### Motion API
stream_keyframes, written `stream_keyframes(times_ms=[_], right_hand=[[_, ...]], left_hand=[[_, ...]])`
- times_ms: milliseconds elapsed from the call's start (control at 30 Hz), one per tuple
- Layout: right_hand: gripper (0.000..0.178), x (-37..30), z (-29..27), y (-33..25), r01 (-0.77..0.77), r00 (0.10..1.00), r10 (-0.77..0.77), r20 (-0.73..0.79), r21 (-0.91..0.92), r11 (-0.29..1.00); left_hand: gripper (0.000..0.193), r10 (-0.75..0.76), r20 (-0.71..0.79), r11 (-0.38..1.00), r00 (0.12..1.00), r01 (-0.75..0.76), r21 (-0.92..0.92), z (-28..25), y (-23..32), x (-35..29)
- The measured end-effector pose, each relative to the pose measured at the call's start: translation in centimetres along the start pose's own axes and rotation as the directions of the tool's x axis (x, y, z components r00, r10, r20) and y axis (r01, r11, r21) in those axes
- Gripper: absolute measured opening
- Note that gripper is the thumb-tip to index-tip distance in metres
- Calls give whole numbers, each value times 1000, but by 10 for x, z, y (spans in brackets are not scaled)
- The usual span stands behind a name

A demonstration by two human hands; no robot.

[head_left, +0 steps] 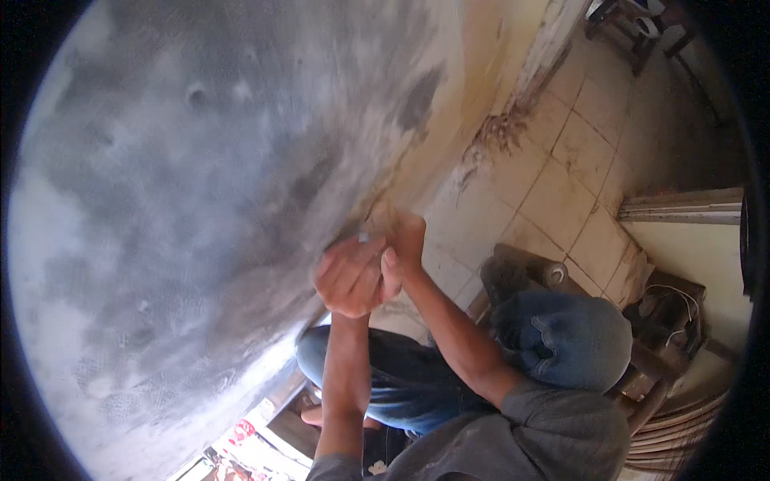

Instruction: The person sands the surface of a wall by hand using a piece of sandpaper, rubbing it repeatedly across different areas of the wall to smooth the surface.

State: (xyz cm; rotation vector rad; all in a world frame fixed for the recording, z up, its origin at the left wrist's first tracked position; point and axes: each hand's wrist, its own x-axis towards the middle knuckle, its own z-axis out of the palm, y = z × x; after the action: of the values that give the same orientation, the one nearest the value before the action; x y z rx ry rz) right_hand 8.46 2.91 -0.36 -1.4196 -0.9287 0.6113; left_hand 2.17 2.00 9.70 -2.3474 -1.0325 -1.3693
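Close to the lower right edge of a large grey, patchy plastered wall (241, 160), both of my hands are together. My left hand (351, 276) is closed in a fist, its knuckles near the grey surface. Just beyond it, my right hand (405, 239) is bent at the wrist and also closed, partly behind the left one. A small pale blue-grey bit (363, 237) shows at the top of the left fist. Whatever the hands grip is otherwise hidden. A yellowish, worn strip (485, 56) borders the grey plaster on the right.
Dusty floor tiles (553, 200) lie to the right, with debris (501, 136) along the wall's foot. My jeans-covered knee (569, 337) is bent beside a dark roller-shaped object (521, 272). Wooden furniture (638, 32) stands far right. Colourful items (241, 441) lie at lower left.
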Motion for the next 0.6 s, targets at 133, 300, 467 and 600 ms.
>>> stream_keyframes(times_ms=[133, 300, 467, 600], right_hand=[[42, 10, 4, 41, -440, 897, 435, 72, 213, 872], [38, 0, 4, 0, 2, 1000, -4, 20, 116, 993], [40, 19, 2, 22, -314, 949, 308, 72, 334, 889], [36, 11, -4, -11, -124, 989, 116, 96, 88, 988]], left_hand=[[24, -22, 26, 999, 999, 23, -27, -2, 4, -4], [23, -25, 12, 1000, 1000, 25, 13, -5, 1, -6], [24, -20, 17, 1000, 1000, 20, -22, -1, 5, -1], [24, -26, 18, 1000, 999, 26, 9, -10, 3, -11]])
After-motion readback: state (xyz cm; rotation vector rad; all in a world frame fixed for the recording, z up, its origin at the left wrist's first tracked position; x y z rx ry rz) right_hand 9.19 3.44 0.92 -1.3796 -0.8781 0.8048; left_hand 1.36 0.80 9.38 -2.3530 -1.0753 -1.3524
